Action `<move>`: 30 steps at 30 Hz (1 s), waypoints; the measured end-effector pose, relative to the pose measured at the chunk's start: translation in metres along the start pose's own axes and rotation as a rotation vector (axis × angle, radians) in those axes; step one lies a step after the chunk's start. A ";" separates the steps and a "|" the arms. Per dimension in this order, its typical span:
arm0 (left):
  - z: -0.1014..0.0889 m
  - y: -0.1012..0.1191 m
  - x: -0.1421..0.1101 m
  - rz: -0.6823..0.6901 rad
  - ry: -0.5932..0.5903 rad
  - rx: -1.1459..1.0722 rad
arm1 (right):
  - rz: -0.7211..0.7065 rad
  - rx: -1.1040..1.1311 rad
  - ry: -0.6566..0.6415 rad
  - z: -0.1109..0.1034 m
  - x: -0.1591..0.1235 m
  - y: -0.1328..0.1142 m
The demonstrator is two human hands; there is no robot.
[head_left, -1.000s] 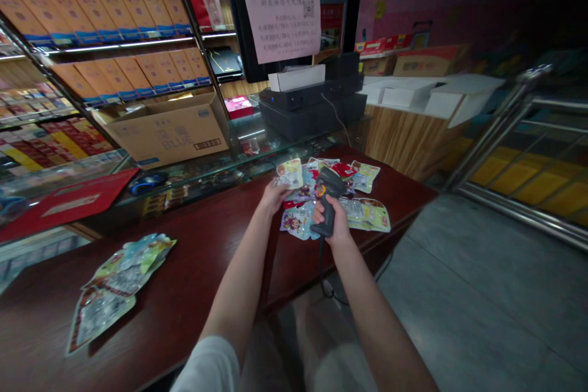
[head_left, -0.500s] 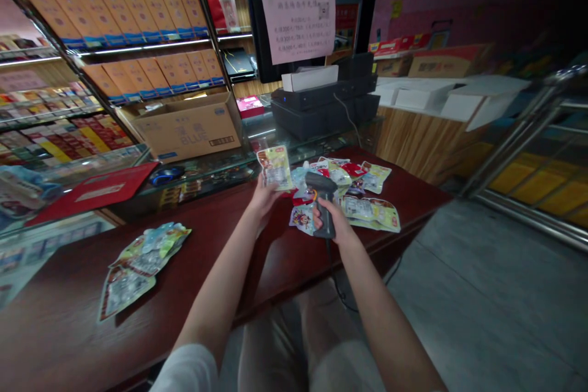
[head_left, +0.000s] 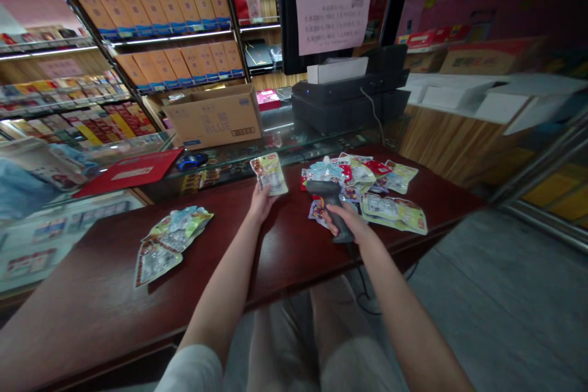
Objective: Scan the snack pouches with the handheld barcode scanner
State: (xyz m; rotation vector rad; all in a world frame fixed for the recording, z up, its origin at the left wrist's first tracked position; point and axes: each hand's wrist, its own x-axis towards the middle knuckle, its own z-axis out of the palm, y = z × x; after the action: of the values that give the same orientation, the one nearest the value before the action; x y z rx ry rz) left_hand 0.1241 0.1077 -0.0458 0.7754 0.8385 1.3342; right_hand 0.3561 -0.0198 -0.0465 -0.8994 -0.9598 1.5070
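Note:
My left hand [head_left: 261, 202] is closed on the lower edge of a small snack pouch [head_left: 270, 174], held up above the dark red table [head_left: 220, 263]. In my right hand [head_left: 351, 225] is a dark grey barcode scanner [head_left: 334, 199], gripped by its handle, its head turned left towards the pouch. A cable hangs from the handle past the table edge. Behind and right of the scanner lies a loose heap of colourful pouches [head_left: 358, 171]. Two or more yellow-green pouches [head_left: 397, 214] overlap near the right end. Another small pile of pouches [head_left: 172, 239] rests on the left of the table.
A glass counter runs behind the table, bearing a cardboard box [head_left: 214, 119], a red folder [head_left: 133, 171], a blue mouse [head_left: 192, 161] and a black cash register [head_left: 344, 104] with a paper sign [head_left: 331, 15] above. Shelves of orange boxes [head_left: 156, 9] stand behind. A metal railing is at right.
My left hand has lifted the pouch off the heap and carried it left, apart from the other pouches. The scanner has swung to point left. The view has turned left.

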 end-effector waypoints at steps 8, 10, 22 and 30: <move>-0.002 -0.005 0.003 -0.007 0.014 0.037 | 0.019 -0.033 -0.012 0.005 -0.002 -0.004; -0.002 -0.005 0.002 -0.002 -0.004 0.043 | 0.021 -0.039 -0.011 0.006 -0.003 -0.006; 0.001 -0.011 0.007 0.003 -0.022 0.021 | 0.016 -0.037 0.007 0.002 0.000 -0.001; -0.002 -0.006 0.001 -0.016 -0.025 0.041 | 0.025 -0.036 0.008 0.002 0.001 0.000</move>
State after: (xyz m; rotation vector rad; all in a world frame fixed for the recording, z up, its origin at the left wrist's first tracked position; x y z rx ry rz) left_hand 0.1252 0.1080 -0.0527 0.8138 0.8530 1.2944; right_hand 0.3541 -0.0192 -0.0463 -0.9455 -0.9756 1.5104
